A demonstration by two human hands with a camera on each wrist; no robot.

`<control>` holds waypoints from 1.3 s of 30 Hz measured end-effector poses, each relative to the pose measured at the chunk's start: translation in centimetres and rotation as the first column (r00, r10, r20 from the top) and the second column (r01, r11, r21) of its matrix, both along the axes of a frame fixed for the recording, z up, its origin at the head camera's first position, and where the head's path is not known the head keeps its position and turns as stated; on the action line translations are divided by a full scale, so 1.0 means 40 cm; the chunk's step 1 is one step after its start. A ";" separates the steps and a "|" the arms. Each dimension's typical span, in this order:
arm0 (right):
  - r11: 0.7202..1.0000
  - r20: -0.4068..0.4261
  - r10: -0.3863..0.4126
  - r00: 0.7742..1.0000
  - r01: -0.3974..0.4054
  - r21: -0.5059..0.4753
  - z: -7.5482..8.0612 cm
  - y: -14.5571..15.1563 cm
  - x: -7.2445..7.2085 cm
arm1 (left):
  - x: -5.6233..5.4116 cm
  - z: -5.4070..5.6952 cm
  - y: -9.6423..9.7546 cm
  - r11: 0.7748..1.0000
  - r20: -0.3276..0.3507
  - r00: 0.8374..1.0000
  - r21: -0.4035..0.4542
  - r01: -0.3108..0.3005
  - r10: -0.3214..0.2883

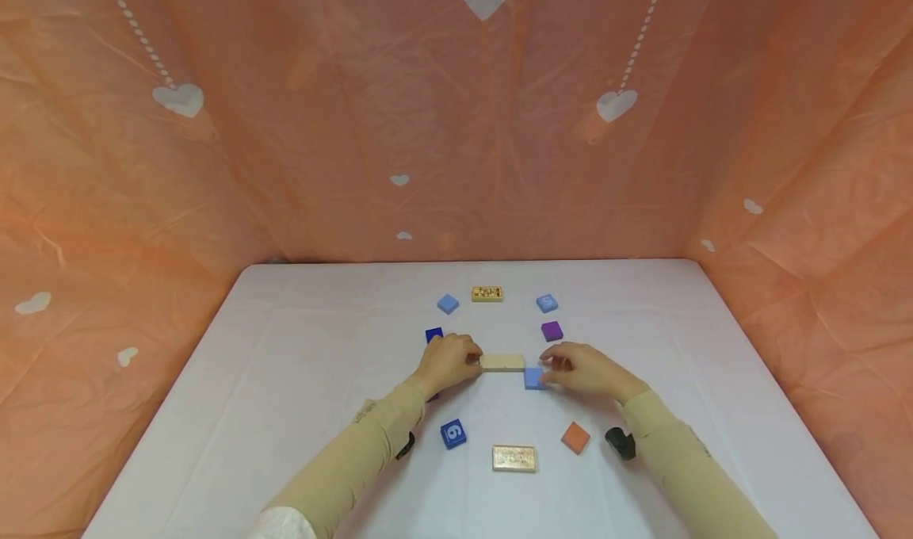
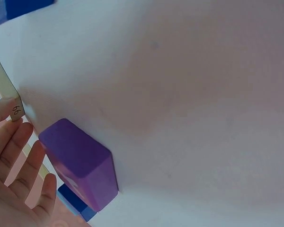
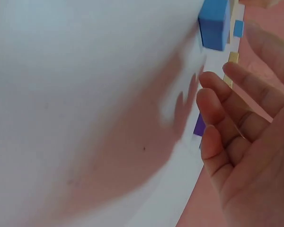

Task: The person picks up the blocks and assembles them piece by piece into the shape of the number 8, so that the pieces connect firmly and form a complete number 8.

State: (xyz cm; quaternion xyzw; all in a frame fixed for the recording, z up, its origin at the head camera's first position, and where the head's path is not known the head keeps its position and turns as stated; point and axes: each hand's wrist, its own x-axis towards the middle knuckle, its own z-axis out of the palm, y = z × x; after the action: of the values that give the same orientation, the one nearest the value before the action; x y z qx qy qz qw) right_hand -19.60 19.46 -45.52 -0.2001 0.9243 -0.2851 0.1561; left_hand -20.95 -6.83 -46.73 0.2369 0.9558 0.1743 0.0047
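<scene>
My left hand (image 1: 449, 361) pinches the left end of a long cream wooden block (image 1: 502, 363) between thumb and fingers. Handwritten digits mark that end of the cream block (image 2: 16, 109) in the left wrist view. A purple block (image 2: 80, 151) stands right beside the left fingertips there; the wrist mostly hides it in the head view. Near the cream block's right end lies a light blue block (image 1: 533, 379). My right hand (image 1: 581, 367) hovers around its right side, fingers loosely bent and spread. The right wrist view shows these fingers (image 3: 213, 106) holding nothing, below the light blue block (image 3: 214, 24).
Toward the back lie a patterned gold block (image 1: 487, 294), two light blue tiles (image 1: 448, 304) and a purple block (image 1: 552, 331). A dark blue block (image 1: 434, 334) sits behind the left hand. Nearer are a blue 6 block (image 1: 452, 433), a gold block (image 1: 513, 459) and an orange block (image 1: 575, 437).
</scene>
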 end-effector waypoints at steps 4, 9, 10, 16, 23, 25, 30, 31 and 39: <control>0.999 -0.008 -0.042 0.999 0.042 0.013 0.003 0.012 -0.016 | -0.001 -0.002 0.000 1.000 0.003 1.000 -0.002 -0.002 0.002; 0.994 -0.034 -0.108 0.994 0.109 0.027 0.005 0.026 -0.043 | -0.001 -0.004 0.000 1.000 0.011 1.000 0.002 -0.004 0.004; 0.992 -0.037 -0.123 0.992 0.124 0.024 0.005 0.027 -0.048 | -0.001 -0.004 0.000 1.000 0.010 1.000 0.001 -0.005 0.005; 0.984 -0.050 -0.178 0.983 0.179 0.017 0.001 0.032 -0.072 | -0.001 -0.002 0.000 1.000 0.016 1.000 0.002 -0.006 0.006; 0.981 -0.091 -0.195 0.977 0.196 0.008 -0.010 0.034 -0.097 | 0.000 -0.002 0.001 1.000 0.012 1.000 -0.004 0.000 0.000; 0.980 -0.097 -0.195 0.976 0.196 0.009 -0.013 0.035 -0.104 | -0.001 -0.002 0.001 1.000 0.013 1.000 -0.004 -0.001 0.001; 0.980 -0.082 -0.197 0.977 0.199 0.014 -0.018 0.037 -0.112 | 0.001 0.000 0.001 1.000 0.016 1.000 0.008 -0.001 0.001; 0.980 -0.077 -0.195 0.978 0.197 0.015 -0.018 0.037 -0.112 | 0.001 0.001 0.001 1.000 0.016 1.000 0.008 -0.001 0.001; 0.981 -0.073 -0.194 0.978 0.195 0.003 -0.016 0.043 -0.114 | 0.000 -0.002 0.001 1.000 0.016 1.000 0.007 0.003 -0.003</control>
State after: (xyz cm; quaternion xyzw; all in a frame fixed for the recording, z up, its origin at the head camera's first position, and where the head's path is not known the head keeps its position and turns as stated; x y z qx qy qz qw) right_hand -24.14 21.19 -46.17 -0.1183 0.9459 -0.2869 0.0949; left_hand -20.96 -6.81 -46.79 0.2368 0.9548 0.1793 0.0118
